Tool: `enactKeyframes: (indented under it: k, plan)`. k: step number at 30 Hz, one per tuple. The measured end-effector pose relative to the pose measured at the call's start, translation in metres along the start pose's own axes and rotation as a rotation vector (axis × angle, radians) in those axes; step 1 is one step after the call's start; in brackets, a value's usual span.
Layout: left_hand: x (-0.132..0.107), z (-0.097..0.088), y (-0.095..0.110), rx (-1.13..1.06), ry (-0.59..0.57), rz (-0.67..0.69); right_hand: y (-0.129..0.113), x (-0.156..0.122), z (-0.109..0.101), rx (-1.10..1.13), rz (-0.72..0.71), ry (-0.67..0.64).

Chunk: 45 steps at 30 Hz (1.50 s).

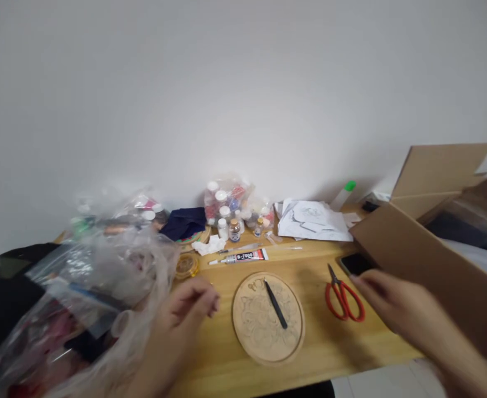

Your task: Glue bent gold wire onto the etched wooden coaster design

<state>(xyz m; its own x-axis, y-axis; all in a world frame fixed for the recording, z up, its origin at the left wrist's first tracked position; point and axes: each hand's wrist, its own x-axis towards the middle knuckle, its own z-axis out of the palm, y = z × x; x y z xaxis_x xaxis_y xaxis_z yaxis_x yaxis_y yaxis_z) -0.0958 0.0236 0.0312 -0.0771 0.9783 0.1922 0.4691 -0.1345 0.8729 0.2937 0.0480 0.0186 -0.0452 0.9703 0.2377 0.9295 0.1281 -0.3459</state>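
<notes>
My left hand (189, 307) hangs loosely curled over the table, left of a round wooden board (247, 326); I see nothing in it. Black tweezers (275, 303) lie slantwise on the board, over its line pattern of swirls. Blurred by motion, my right hand (392, 298) is at the near end of a dark phone (356, 263), its fingertips by the phone's edge; whether it grips the phone I cannot tell. Red-handled scissors (344, 298) lie between the board and my right hand, points away from me.
A clear plastic bag (143, 287) of supplies fills the left side. An open cardboard box (417, 265) stands at right. Behind the board lie a glue tube (245, 256), small bottles (235, 231), a yellow roll (186, 265), dark blue cloth (184, 222) and printed papers (312, 221).
</notes>
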Motion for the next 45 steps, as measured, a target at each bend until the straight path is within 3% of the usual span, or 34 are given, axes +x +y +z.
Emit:
enactKeyframes:
  k: [2,5,9,14,16,18,21,24,27,29,30,33,36,42,45]
  plan:
    - [0.011,0.032,-0.005,-0.071,-0.127,-0.007,0.003,0.010,0.024,-0.051,0.074,-0.093]
    - [0.023,0.059,-0.013,-0.048,-0.225,0.012,0.000,0.008,0.052,-0.139,0.180,-0.137]
    - [0.040,0.071,-0.030,0.011,-0.183,0.044,-0.003,0.002,0.067,-0.196,0.195,-0.185]
    - [0.046,0.082,-0.052,0.050,-0.192,0.068,-0.007,0.022,0.066,-0.263,0.168,-0.216]
    - [0.045,0.085,-0.058,0.092,-0.209,0.108,-0.019,0.032,0.063,-0.285,0.108,-0.191]
    - [0.043,0.086,-0.062,0.159,-0.218,0.172,-0.042,0.038,0.064,-0.226,-0.105,-0.123]
    - [0.042,0.087,-0.065,0.220,-0.229,0.254,-0.085,0.040,0.076,-0.111,-0.347,-0.265]
    - [0.042,0.089,-0.068,0.227,-0.236,0.278,-0.112,0.038,0.095,-0.065,-0.389,-0.343]
    - [0.041,0.090,-0.070,0.241,-0.242,0.280,-0.111,0.040,0.100,-0.022,-0.379,-0.373]
    - [0.041,0.090,-0.071,0.245,-0.246,0.290,-0.103,0.047,0.089,0.129,-0.360,-0.440]
    - [0.041,0.090,-0.072,0.244,-0.244,0.299,-0.098,0.052,0.082,0.366,-0.292,-0.510]
    - [0.041,0.090,-0.072,0.250,-0.244,0.319,-0.092,0.071,0.065,1.059,0.085,-0.566]
    - [0.041,0.090,-0.072,0.270,-0.258,0.312,-0.093,0.084,0.070,1.464,0.238,-0.819]
    - [0.040,0.089,-0.073,0.302,-0.247,0.337,-0.084,0.084,0.098,1.491,0.056,-1.086]
    - [0.039,0.089,-0.073,0.287,-0.253,0.333,-0.078,0.082,0.099,1.502,0.093,-1.079]
